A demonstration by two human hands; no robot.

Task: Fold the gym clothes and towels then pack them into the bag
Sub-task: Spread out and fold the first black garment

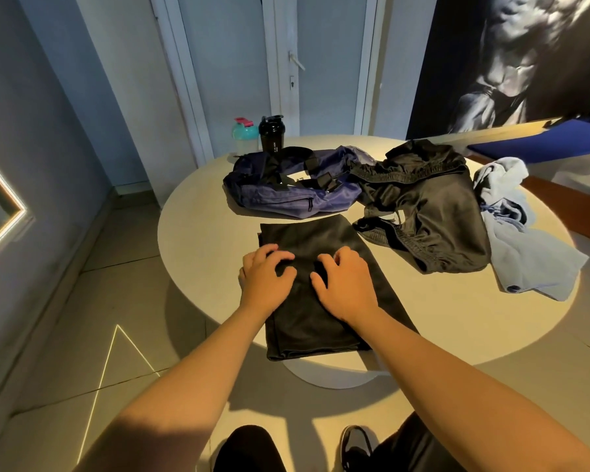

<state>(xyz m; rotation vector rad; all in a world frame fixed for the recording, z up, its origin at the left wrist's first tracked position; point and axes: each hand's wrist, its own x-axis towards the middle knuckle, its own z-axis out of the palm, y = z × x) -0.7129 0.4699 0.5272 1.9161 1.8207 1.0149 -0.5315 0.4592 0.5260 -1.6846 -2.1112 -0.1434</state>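
Note:
A black garment point(324, 301) lies folded into a long strip on the round table point(457, 321), its near end hanging over the front edge. My left hand point(264, 279) and my right hand point(343, 286) rest side by side on its middle, fingers bent and pressing the cloth. Behind it lies a navy duffel bag point(286, 192) with black straps, open at the top. To the right sits a crumpled pile of black clothes point(423, 212). A light blue towel point(521, 240) lies bunched at the far right.
A teal shaker bottle point(244, 135) with a pink lid and a black shaker bottle point(271, 133) stand at the table's back edge. Beyond are a white door point(286, 63) and a large wall poster point(511, 59). A blue bench point(539, 141) stands at right.

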